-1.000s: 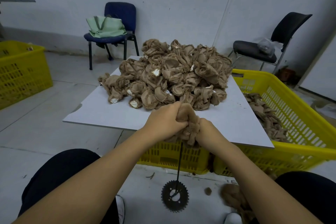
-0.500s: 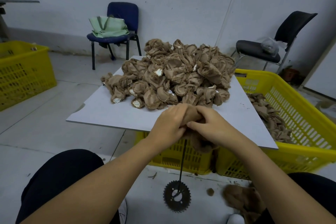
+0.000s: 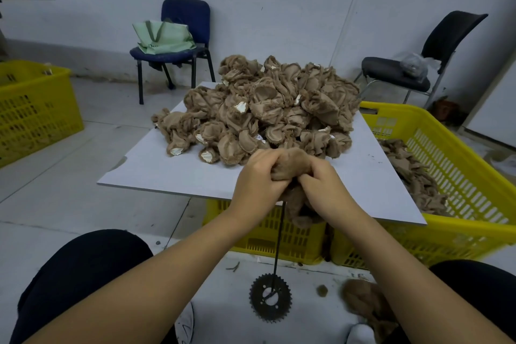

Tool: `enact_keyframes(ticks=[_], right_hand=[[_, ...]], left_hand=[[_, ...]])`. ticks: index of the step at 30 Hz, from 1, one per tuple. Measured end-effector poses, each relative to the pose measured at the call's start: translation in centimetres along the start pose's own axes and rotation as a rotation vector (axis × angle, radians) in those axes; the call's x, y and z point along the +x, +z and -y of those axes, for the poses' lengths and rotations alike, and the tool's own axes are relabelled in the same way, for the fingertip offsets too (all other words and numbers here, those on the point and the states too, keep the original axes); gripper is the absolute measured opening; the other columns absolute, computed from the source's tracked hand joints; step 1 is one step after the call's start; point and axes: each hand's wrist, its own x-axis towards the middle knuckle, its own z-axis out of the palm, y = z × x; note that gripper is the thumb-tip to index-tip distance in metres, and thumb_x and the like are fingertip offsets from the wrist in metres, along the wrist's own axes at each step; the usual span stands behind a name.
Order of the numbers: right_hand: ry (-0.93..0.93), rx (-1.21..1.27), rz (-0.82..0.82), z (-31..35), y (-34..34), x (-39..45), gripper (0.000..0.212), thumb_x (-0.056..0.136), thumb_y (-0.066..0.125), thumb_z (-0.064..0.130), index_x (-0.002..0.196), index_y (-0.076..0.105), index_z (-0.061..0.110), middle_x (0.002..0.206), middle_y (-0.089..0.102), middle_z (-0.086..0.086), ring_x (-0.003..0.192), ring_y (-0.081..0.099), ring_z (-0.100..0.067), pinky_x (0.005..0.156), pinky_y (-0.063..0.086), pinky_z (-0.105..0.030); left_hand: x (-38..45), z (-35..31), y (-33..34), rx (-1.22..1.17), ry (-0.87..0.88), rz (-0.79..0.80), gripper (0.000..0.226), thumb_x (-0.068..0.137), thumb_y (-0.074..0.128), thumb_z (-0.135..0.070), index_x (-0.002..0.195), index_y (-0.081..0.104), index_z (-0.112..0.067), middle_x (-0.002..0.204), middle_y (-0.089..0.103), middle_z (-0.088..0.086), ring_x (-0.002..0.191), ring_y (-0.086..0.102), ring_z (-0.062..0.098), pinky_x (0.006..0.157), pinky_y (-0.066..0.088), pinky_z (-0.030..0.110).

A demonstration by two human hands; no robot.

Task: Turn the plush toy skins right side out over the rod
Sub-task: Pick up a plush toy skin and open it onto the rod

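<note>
A brown plush skin (image 3: 293,165) sits bunched on top of a thin black rod (image 3: 278,243) that rises from a toothed sprocket base (image 3: 270,298) on the floor. My left hand (image 3: 258,179) grips the skin's left side and my right hand (image 3: 321,184) grips its right side, fingers curled into the fabric. Part of the skin hangs below my hands. The rod's top is hidden inside the skin. A big pile of inside-out brown skins (image 3: 268,109) lies on the white board (image 3: 167,170) just beyond my hands.
A yellow crate (image 3: 446,153) at right holds more brown skins; another yellow crate (image 3: 265,243) carries the board. A third crate (image 3: 30,109) stands far left. A finished brown piece (image 3: 363,301) lies on the floor by my right knee. Two chairs stand against the wall.
Both hands have shifted slightly higher on the rod, and more fuzzy fabric now bulges up between them while the rest hangs lower beneath.
</note>
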Motion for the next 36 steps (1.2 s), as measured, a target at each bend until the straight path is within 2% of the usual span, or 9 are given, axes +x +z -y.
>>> enact_keyframes(ticks=[4, 8, 11, 13, 15, 18, 26, 31, 36], right_hand=[[0.039, 0.081, 0.002, -0.9, 0.6, 0.5, 0.038, 0.083, 0.045, 0.001, 0.092, 0.067, 0.031, 0.086, 0.072, 0.006, 0.086, 0.069, -0.014, 0.068, 0.055, -0.027], [0.165, -0.255, 0.184, -2.5, 3.0, 0.4, 0.025, 0.097, 0.044, -0.006, 0.101, 0.062, 0.010, 0.095, 0.066, -0.018, 0.096, 0.063, -0.036, 0.079, 0.050, -0.039], [0.212, -0.142, 0.155, -2.4, 2.9, 0.1, 0.024, 0.094, 0.040, -0.002, 0.088, 0.053, 0.017, 0.064, 0.054, -0.006, 0.049, 0.052, -0.015, 0.041, 0.037, -0.028], [0.246, -0.084, 0.129, -2.3, 2.2, 0.2, 0.023, 0.091, 0.038, -0.001, 0.095, 0.058, 0.010, 0.063, 0.057, -0.014, 0.043, 0.048, -0.017, 0.040, 0.037, -0.028], [0.251, -0.042, 0.107, -2.2, 1.9, 0.1, 0.024, 0.092, 0.041, 0.000, 0.100, 0.063, 0.005, 0.075, 0.065, -0.025, 0.054, 0.056, -0.030, 0.050, 0.045, -0.039], [0.243, 0.067, 0.053, -1.9, 2.1, 0.0, 0.025, 0.091, 0.043, -0.006, 0.101, 0.065, 0.002, 0.090, 0.068, -0.029, 0.074, 0.065, -0.042, 0.066, 0.053, -0.048], [0.201, 0.147, 0.085, -2.2, 1.8, 0.7, 0.034, 0.088, 0.047, -0.015, 0.091, 0.068, 0.012, 0.077, 0.070, 0.003, 0.078, 0.068, -0.009, 0.065, 0.051, -0.018], [0.311, -0.248, 0.274, -4.5, 3.7, -0.1, 0.035, 0.095, 0.051, -0.004, 0.130, 0.055, -0.004, 0.128, 0.061, -0.021, 0.121, 0.057, -0.037, 0.095, 0.047, -0.034], [0.271, -0.245, 0.258, -3.9, 3.1, 0.0, 0.046, 0.089, 0.051, -0.010, 0.132, 0.057, 0.004, 0.129, 0.061, -0.016, 0.118, 0.059, -0.029, 0.098, 0.050, -0.035]], left_hand=[[1.9, -0.7, -0.7, 0.162, 0.169, 0.068, 0.031, 0.092, 0.071, -0.021, 0.121, 0.070, -0.009, 0.115, 0.071, 0.005, 0.111, 0.057, 0.019, 0.095, 0.046, 0.028], [1.9, -0.9, 0.1, 0.267, 0.263, 0.243, 0.024, 0.099, 0.062, -0.021, 0.117, 0.072, -0.008, 0.111, 0.071, 0.006, 0.105, 0.058, 0.023, 0.090, 0.049, 0.040], [1.7, -0.3, 0.1, 0.222, 0.083, 0.216, 0.043, 0.095, 0.065, -0.039, 0.130, 0.058, -0.016, 0.121, 0.061, 0.002, 0.111, 0.056, 0.020, 0.090, 0.051, 0.040], [1.9, 0.7, -0.9, 0.212, -0.191, 0.339, 0.055, 0.086, 0.067, -0.059, 0.123, 0.051, -0.021, 0.118, 0.058, -0.002, 0.105, 0.057, 0.017, 0.087, 0.054, 0.040], [1.9, 1.5, -2.0, 0.139, -0.395, 0.487, 0.061, 0.079, 0.074, -0.061, 0.118, 0.051, -0.022, 0.114, 0.059, -0.005, 0.101, 0.060, 0.014, 0.086, 0.055, 0.040], [1.8, 1.2, -2.6, 0.008, -0.352, 0.324, 0.055, 0.073, 0.086, -0.045, 0.110, 0.056, -0.020, 0.104, 0.063, -0.008, 0.095, 0.063, 0.013, 0.081, 0.058, 0.037], [2.7, -1.0, -1.0, 0.147, 0.011, 0.041, 0.053, 0.076, 0.086, -0.026, 0.123, 0.064, -0.013, 0.113, 0.069, 0.003, 0.105, 0.063, 0.019, 0.083, 0.055, 0.035], [2.7, 0.5, 0.6, 0.076, -0.329, 0.367, 0.022, 0.075, 0.086, -0.031, 0.085, 0.069, -0.022, 0.088, 0.071, -0.013, 0.087, 0.067, 0.007, 0.081, 0.059, 0.039], [2.3, 1.7, 0.1, -0.181, -0.475, 0.342, 0.035, 0.068, 0.093, -0.028, 0.089, 0.066, -0.021, 0.087, 0.073, -0.006, 0.087, 0.069, 0.011, 0.084, 0.059, 0.041]])
